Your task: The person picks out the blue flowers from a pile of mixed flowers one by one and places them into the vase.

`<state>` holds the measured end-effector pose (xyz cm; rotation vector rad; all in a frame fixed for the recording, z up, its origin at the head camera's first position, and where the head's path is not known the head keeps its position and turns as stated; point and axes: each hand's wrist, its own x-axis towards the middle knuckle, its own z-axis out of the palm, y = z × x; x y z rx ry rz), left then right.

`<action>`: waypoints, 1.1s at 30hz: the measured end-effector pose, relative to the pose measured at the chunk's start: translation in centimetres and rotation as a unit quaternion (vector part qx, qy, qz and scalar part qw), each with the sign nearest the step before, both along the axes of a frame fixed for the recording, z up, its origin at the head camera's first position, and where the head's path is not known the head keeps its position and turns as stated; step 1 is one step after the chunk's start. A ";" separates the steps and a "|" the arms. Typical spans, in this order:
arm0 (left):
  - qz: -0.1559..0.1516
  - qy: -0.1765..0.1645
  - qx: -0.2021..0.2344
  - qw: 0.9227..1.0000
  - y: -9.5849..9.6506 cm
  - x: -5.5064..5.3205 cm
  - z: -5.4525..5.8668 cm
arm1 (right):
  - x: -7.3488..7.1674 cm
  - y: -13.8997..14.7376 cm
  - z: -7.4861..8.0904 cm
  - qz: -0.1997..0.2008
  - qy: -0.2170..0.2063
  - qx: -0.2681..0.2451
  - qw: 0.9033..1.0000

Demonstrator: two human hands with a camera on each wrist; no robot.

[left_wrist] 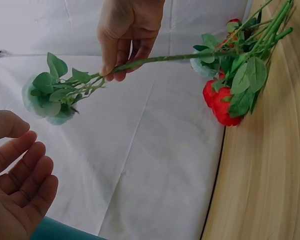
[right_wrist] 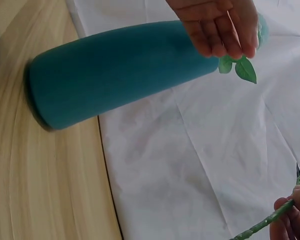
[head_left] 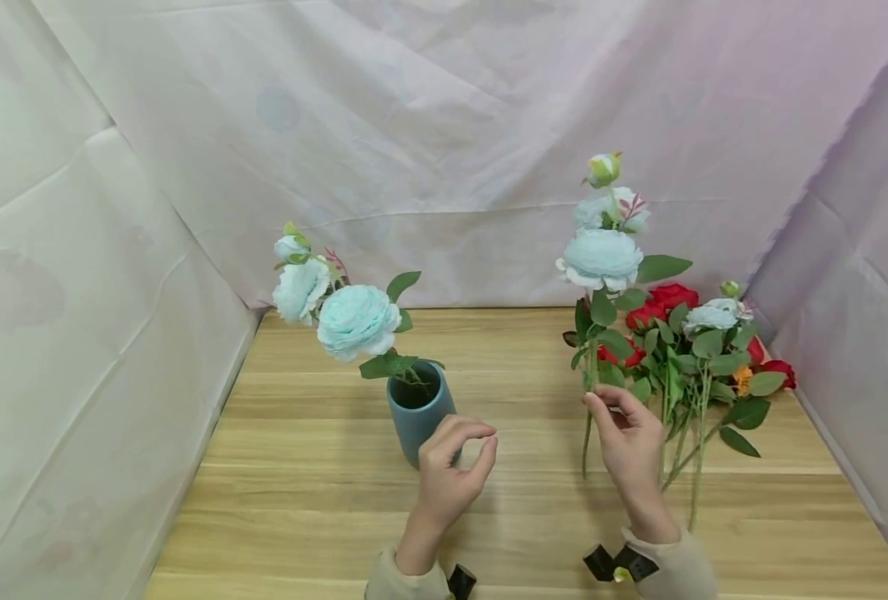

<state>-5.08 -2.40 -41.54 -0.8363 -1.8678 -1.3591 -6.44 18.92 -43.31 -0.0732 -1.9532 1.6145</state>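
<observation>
My right hand [head_left: 631,446] pinches the green stem of an artificial light blue peony spray [head_left: 603,257], held upright with its blooms at the top. The stem's bare lower end hangs below the fingers, as the left wrist view also shows. Beside the blue-grey vase [head_left: 419,425] is my left hand [head_left: 451,475], its fingers loosely bent with nothing between them. In the right wrist view that hand [right_wrist: 222,22] overlaps the vase's upper part; whether they touch I cannot tell. Another light blue peony spray [head_left: 358,322] stands in the vase, leaning left.
To the right on the wooden table [head_left: 308,500] lies a pile of flowers: red roses [head_left: 672,296], a light blue peony [head_left: 714,315] and a small orange bloom [head_left: 742,380]. Their stems point toward the front. Pale cloth [head_left: 444,150] hangs behind and at both sides.
</observation>
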 end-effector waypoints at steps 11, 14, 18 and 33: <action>0.003 -0.019 -0.018 1.000 0.2 -0.2 -1.4 | 0.0 -1.3 0.1 0.049 0.044 -0.018 0.998; 0.005 -0.022 -0.019 1.000 0.3 -0.1 -1.3 | 0.0 -1.8 0.3 0.059 0.053 -0.025 0.997; 0.005 -0.030 -0.022 0.999 0.5 -0.2 -1.4 | 0.2 -2.3 0.6 0.067 0.045 -0.032 0.996; 0.005 -0.031 -0.028 0.999 0.9 -0.4 -1.6 | 0.5 -4.4 0.9 0.107 0.067 -0.050 0.991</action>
